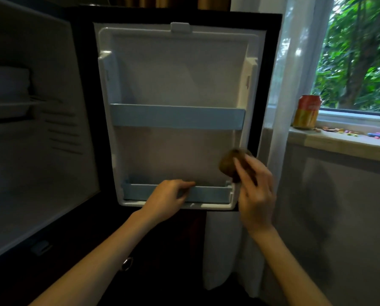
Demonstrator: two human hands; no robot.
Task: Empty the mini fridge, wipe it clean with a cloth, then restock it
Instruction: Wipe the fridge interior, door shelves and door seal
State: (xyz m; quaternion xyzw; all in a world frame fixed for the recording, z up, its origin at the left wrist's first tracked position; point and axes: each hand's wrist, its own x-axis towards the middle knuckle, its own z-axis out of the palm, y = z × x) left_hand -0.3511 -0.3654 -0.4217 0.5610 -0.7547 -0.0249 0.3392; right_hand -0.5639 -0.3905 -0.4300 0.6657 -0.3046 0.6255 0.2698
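Standing open ahead of both hands, the mini fridge (41,173) shows its pale cabinet to the left of the left hand, with no food or drink visible inside it. Its one door (178,74) is swung wide and faces the camera, rising above both hands. One sheer curtain (290,74) hangs just right of the door, behind the right hand, and one window (361,51) lies further right and higher.

The door carries two blue-railed shelves. The upper shelf (175,117) sits well above the hands. The lower shelf (211,193) runs between them.

The two hands are apart. The left hand (167,199) rests on the lower shelf's rail with its fingers loosely bent and the forefinger lying along the top edge. Whether it pinches the rail I cannot tell. The right hand (255,195), at the door's lower right corner, grips one brown round object (228,164) in its curled fingers, blurred, just above the lower shelf's right end.

One orange and yellow can (307,111) stands on the windowsill (339,140), up and right of the right hand. Many small coloured bits (379,135), too tiny to count, lie along the sill beyond it.
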